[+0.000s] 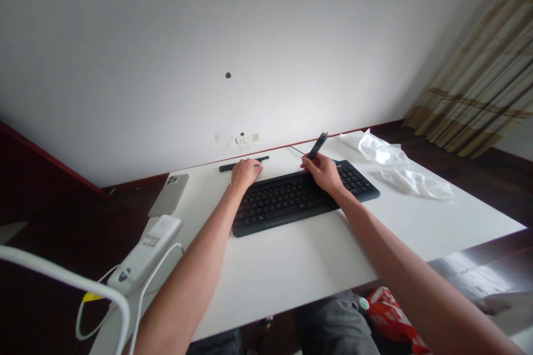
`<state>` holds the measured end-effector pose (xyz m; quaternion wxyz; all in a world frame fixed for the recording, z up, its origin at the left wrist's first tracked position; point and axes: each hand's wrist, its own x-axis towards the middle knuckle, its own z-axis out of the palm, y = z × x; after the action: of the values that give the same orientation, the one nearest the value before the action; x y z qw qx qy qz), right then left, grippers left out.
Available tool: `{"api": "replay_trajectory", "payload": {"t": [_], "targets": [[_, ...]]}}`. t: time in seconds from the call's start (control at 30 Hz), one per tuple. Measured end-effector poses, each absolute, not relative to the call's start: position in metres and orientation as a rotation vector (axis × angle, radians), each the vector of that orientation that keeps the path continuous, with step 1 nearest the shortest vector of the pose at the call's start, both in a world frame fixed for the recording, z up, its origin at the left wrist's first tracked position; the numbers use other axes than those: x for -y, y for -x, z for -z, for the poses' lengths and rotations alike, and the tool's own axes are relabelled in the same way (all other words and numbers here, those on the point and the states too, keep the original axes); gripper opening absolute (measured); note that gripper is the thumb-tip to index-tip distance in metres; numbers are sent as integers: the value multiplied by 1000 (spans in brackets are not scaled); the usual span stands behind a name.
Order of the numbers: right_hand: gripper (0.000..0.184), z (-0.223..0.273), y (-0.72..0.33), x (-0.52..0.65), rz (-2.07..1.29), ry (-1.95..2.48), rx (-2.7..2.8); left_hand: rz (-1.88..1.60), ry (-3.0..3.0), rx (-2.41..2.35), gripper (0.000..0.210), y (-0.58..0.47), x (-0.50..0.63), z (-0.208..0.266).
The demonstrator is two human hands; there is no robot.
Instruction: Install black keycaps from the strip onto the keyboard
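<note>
A black keyboard [283, 199] lies at a slant on the white desk. My left hand [246, 172] is at its far left corner, fingers curled over the back edge; the fingertips are mostly hidden. Just beyond that hand, a narrow black strip [227, 167] rests on the desk, partly covered by it. My right hand [321, 171] is closed around a slim, dark, stick-like tool [318, 144] above the keyboard's back right half. The tool's lighter end points up and away; its lower end is hidden by my fingers.
On the left are a phone [171, 195] and a white power strip [145, 252] with cables. Crumpled clear plastic bags [410, 180] lie on the right. A white curved tube [62, 272] crosses the lower left. Behind the desk stands a wall [291, 66] with sockets [249, 138].
</note>
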<state>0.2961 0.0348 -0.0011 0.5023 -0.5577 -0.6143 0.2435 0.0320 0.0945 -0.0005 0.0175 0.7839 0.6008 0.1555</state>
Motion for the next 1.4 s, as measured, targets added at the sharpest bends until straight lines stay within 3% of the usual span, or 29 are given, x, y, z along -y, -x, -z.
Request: {"api": "replay_trajectory", "payload": {"t": [0.27,0.47,0.7,0.97,1.4], "targets": [[28,2,-297,-35,-610,1312,1484,-492,-2481,-1880,31,-44,-85,-15],[25,0,-296,-33,-601,1290,1503,-493,-2626,-1579,25,-85,-58,-32],[25,-1,-296,-32,-593,1281,1506,-530,-2734,-1540,62,-120,1,-21],[25,-1,-295,-32,-588,1274,1541,-559,-2692,-1541,86,-113,25,-3],[22,1,-293,-30,-624,1239,1642,-642,-2625,-1531,83,-113,18,4]]}}
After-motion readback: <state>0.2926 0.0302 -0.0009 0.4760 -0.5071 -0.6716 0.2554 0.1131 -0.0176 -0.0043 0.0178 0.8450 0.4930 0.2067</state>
